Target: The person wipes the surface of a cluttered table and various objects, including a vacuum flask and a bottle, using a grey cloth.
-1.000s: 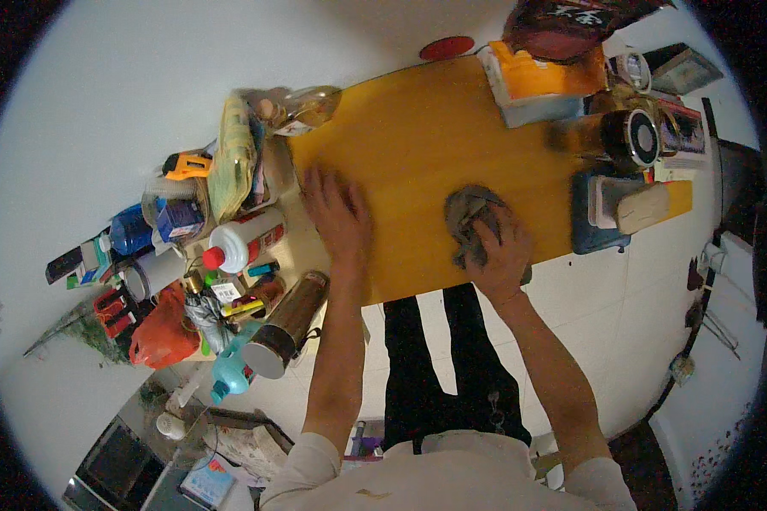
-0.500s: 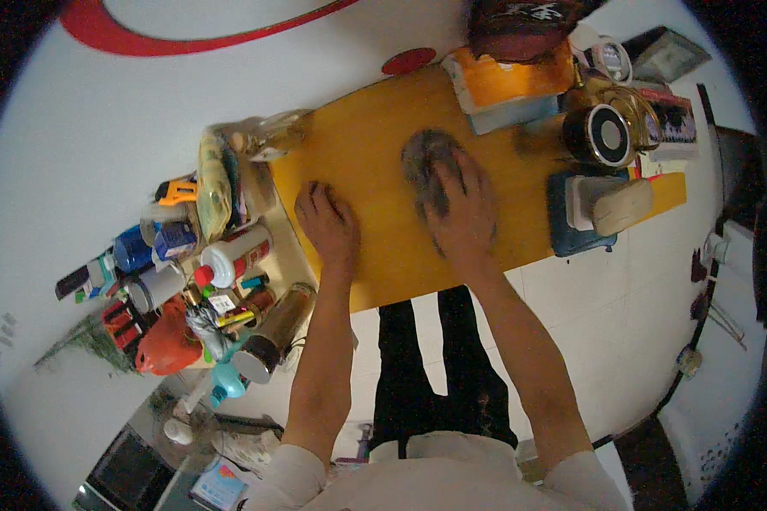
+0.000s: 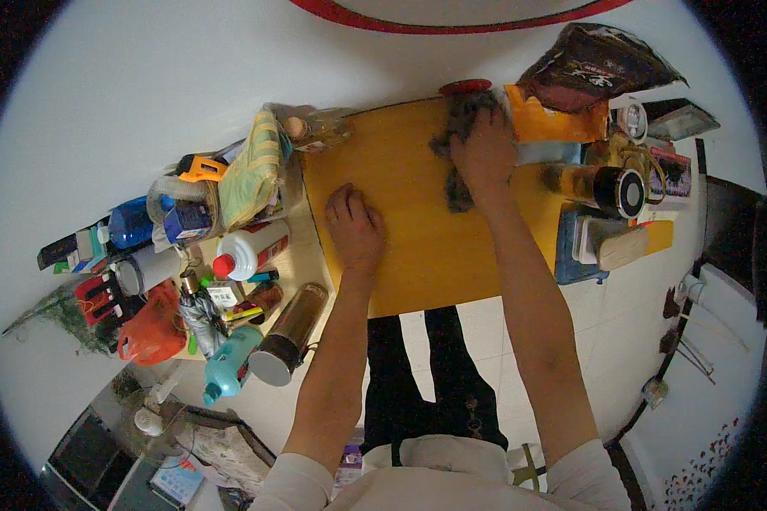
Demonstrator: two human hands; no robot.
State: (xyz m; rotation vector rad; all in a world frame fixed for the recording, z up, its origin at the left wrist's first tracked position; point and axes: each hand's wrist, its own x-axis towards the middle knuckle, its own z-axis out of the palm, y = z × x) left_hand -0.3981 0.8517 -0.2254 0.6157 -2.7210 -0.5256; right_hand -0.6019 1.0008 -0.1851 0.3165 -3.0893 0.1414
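A dark grey cloth [image 3: 460,192] lies bunched on the yellow wooden tabletop [image 3: 409,255], near its far edge. My right hand [image 3: 486,153] presses down on it, fingers bent over the fabric; part of the cloth sticks out to the left and below the palm. Toward the table's left side, my left hand [image 3: 355,230] rests on the wood with loosely bent fingers slightly apart, and no object shows in it.
Left of the tabletop, a lower surface is crowded with a white bottle [image 3: 251,251], a tall lidded tumbler [image 3: 290,332], a teal bottle [image 3: 230,364] and a red plastic bag [image 3: 153,325]. On the right stand an orange packet [image 3: 558,119], a black-lidded jar [image 3: 601,189] and a blue case [image 3: 578,247].
My right hand has moved the cloth away from me and to the right, up to the far edge. My left hand stays resting at the left side. The head view has shifted.
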